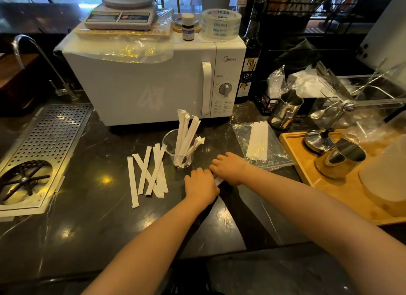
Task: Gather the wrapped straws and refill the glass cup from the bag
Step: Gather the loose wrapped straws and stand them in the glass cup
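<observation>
A: Where are the hands, and what do they have?

B: Both lie knuckles-up on the dark counter, side by side and touching; the left hand (201, 185) sits nearer the body, the right hand (230, 168) just beyond it; the fingers of both are curled down over a white straw (218, 181), of which only a short piece shows between them; whether they pinch it or merely press it flat, I cannot tell

A: And the rest of the straws?

B: A loose pile (149, 171) lies to the left of the left fingers, long axes running roughly away from the body, several crossed; the cup (170, 145) stands just beyond the left fingers, a few straws upright inside; the bag (259, 143), with more straws in it, lies beyond and right of the right fingers

A: Which hand suits which?

B: In my judgement, left for the pile, right for the bag
</observation>
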Tool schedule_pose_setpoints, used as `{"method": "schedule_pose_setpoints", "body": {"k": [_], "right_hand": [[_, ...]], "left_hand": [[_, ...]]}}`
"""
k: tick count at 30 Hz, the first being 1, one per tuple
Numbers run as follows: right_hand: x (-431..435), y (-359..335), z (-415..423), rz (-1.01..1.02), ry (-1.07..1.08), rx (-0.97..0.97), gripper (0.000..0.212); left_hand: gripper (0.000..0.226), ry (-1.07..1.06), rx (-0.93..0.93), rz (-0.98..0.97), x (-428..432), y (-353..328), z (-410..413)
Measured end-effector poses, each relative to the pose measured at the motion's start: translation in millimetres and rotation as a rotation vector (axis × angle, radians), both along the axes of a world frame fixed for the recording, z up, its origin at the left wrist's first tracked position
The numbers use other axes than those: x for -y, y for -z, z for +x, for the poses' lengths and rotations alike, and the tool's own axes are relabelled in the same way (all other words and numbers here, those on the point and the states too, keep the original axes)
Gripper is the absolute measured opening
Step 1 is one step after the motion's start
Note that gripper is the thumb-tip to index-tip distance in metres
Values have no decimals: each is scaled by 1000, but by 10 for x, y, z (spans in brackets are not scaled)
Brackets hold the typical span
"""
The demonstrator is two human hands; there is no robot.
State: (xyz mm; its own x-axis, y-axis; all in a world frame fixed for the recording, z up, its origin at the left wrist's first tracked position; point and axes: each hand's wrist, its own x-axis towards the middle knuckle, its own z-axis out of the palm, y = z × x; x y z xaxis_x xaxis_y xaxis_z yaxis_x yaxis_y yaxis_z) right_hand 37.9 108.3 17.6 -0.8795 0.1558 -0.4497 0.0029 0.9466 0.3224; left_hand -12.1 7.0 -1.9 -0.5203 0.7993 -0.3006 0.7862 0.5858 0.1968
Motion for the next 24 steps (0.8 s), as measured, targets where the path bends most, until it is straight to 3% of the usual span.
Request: {"method": "schedule_pose_setpoints", "body": {"k": [7,15,24], "right_hand": [[10,20,21,-10,7,-2,47],[48,12,51,-41,34,11,27],[212,-49,105,-110,159,6,28]], "left_hand": [[40,81,-19,3,7,-19,-12],[29,115,57,9,38,-32,-1],[29,46,227,42,83,-38,-16]]}}
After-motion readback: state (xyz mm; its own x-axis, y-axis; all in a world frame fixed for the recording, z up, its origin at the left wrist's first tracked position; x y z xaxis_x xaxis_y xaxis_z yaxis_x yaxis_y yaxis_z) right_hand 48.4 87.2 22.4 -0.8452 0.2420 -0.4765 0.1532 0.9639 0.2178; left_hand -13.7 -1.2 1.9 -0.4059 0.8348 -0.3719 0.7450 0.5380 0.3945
